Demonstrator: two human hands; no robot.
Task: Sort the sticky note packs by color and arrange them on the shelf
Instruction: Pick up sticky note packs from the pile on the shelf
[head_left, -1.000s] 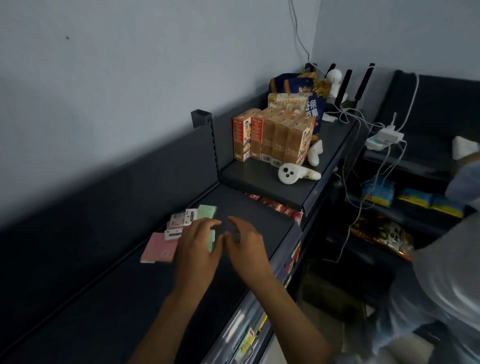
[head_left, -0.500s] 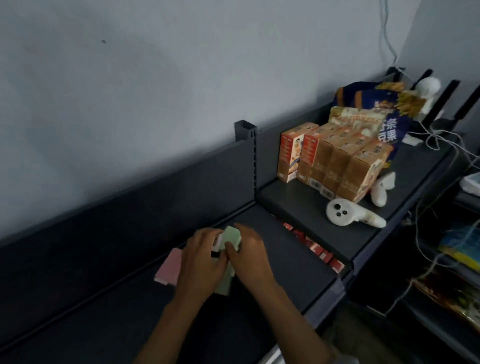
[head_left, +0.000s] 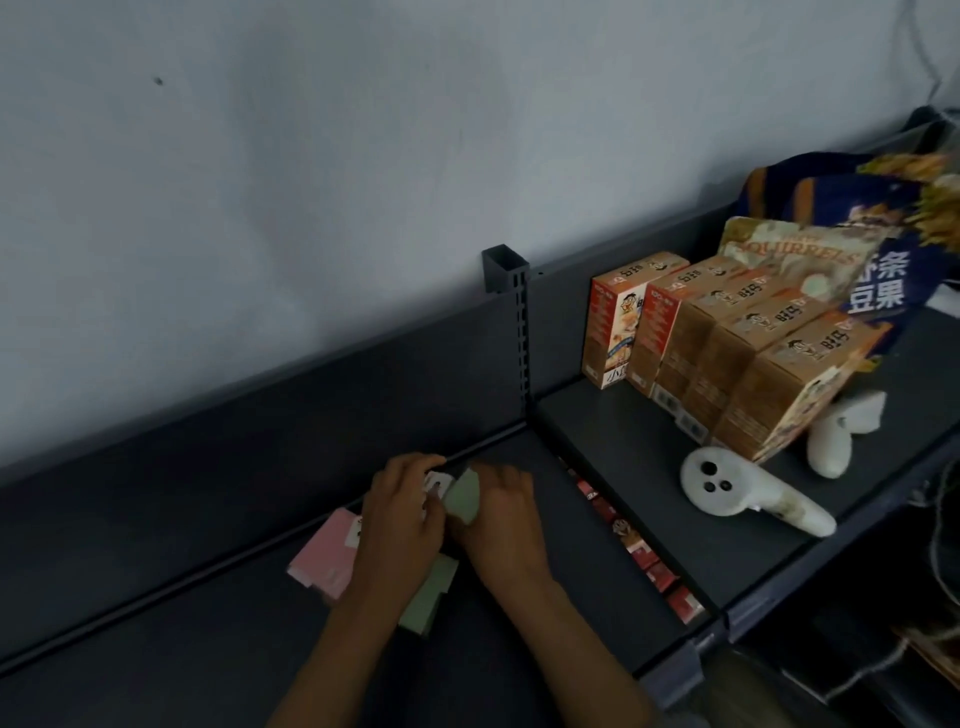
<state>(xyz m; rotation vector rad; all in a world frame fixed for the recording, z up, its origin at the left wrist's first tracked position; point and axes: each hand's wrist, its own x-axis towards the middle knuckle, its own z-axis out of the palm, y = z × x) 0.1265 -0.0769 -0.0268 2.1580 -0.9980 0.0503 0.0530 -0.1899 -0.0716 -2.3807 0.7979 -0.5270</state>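
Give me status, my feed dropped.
Right hand pinches green pack. Left hand rests on the packs. Pink pack flat on shelf. Nothing in the way.

Both hands meet over dark shelf (head_left: 197, 649). Right hand (head_left: 501, 519) pinches green pack (head_left: 464, 497); left hand (head_left: 402, 514) covers printed packs. Pink pack (head_left: 324, 558) lies left, second green pack (head_left: 428, 597) beneath wrist. Upper shelf: snack boxes (head_left: 727, 353), white controller (head_left: 727, 491).

A pale, bare wall (head_left: 311, 156) rises behind a dark grey metal shelf (head_left: 156, 649) with a low back panel (head_left: 260, 441). A slotted upright post (head_left: 511, 312) divides it from a higher shelf (head_left: 649, 493) on the right. Light is dim.
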